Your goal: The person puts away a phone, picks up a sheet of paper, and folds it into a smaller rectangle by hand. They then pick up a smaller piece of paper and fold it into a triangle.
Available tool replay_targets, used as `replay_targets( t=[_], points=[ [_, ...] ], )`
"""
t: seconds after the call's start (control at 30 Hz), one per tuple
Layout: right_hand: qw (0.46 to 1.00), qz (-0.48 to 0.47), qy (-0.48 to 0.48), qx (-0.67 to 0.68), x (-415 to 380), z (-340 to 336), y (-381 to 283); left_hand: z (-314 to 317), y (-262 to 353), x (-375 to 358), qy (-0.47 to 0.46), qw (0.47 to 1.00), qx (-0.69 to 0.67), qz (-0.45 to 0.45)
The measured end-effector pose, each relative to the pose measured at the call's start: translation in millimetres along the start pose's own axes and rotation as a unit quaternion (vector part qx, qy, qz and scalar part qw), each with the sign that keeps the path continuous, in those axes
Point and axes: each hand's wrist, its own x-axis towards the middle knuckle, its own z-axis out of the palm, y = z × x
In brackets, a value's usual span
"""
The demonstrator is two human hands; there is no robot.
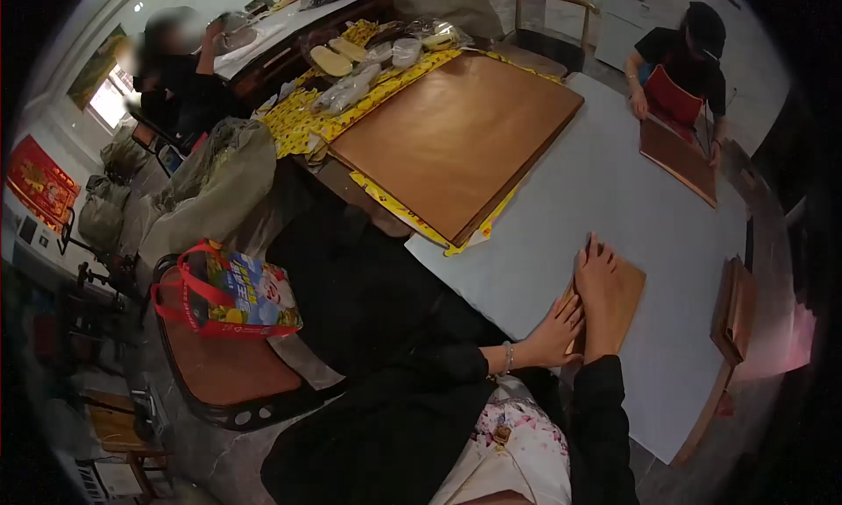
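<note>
A folded piece of brown paper [627, 299] lies on the grey-white tabletop in front of me. My right hand [599, 281] rests on its left part, fingers stretched out toward the far edge. Close beside it, my left hand [551, 334], with a bracelet at the wrist, touches the paper's near left edge, its fingers extended. Neither hand is wrapped round anything. Farther left lies a large stack of brown paper sheets [456, 137] on yellow patterned cloth [289, 124].
Across the table a person in a black cap [704, 32] handles a folded brown sheet [680, 161]. Folded brown pieces [735, 308] lie at the right edge. A colourful bag [250, 290] sits on a chair [219, 373] at left. Another person [180, 93] sits behind.
</note>
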Motion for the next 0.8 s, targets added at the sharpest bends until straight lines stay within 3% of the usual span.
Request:
replay_targets(
  t=[0.57, 0.8],
  points=[
    [1.0, -0.007, -0.004, 0.009, 0.2, -0.9, -0.4, -11.7, 2.0, -0.2, -0.04, 0.999, 0.012, -0.005],
    [0.997, 0.007, -0.071, -0.01, 1.6, -17.1, -6.3, -12.2, 1.9, -0.3, -0.032, 0.999, -0.003, -0.007]
  ],
)
